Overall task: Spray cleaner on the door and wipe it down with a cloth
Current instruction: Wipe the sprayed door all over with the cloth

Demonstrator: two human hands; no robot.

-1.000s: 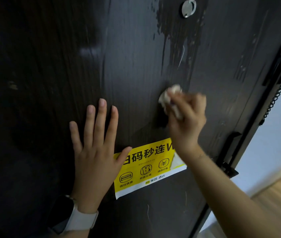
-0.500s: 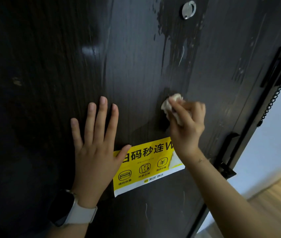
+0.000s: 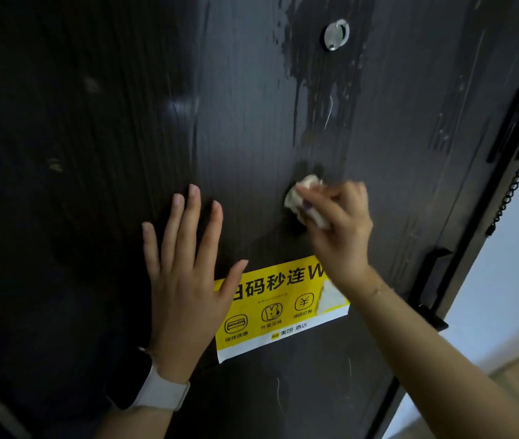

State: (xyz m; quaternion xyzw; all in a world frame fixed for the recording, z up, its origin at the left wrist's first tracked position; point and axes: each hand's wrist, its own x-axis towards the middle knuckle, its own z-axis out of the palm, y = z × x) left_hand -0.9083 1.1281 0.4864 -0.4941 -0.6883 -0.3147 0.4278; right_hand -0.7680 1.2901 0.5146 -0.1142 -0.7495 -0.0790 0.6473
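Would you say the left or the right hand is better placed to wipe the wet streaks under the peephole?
Right. The right hand already grips the cloth just below the streaks; the left hand lies flat on the door.

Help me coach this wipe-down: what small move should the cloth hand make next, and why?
Probably sweep the cloth upward: the right hand pinches it below wet streaks running down from the peephole, while the left hand rests flat on the door.
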